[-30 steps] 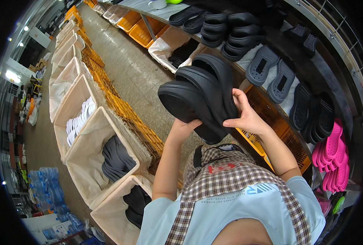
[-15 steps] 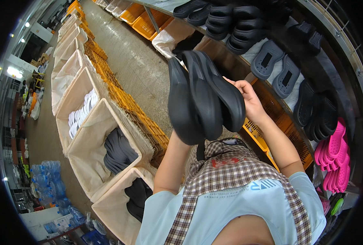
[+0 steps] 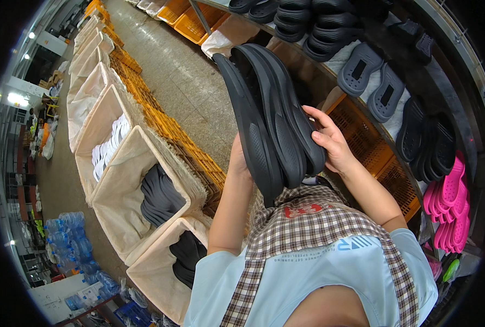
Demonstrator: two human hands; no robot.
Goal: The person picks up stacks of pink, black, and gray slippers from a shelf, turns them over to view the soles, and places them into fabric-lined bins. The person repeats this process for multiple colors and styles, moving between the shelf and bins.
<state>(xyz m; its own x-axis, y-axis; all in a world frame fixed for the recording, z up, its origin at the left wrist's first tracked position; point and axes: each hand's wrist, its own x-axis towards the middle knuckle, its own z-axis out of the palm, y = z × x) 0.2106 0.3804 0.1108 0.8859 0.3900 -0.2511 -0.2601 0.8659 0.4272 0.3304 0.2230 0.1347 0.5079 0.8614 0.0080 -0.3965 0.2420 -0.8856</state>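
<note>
Right hand [image 3: 332, 143] clamped on black clogs [image 3: 270, 122], fingers spread over the outer sole. Left hand [image 3: 238, 163] mostly hidden behind the pair, pressed against the other side. Clogs held upright together, soles outward, raised in front of the chest above a checked apron [image 3: 308, 229]. On the right, shelf [image 3: 357, 92] with grey clogs [image 3: 373, 82], more black ones and pink clogs [image 3: 449, 201]. On the left, cloth bins [image 3: 122, 180] along orange crates [image 3: 177, 136], holding dark and white soles.

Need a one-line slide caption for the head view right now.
Both hands, left hand and right hand, hold black foam clogs upright above fabric-lined bins.
</note>
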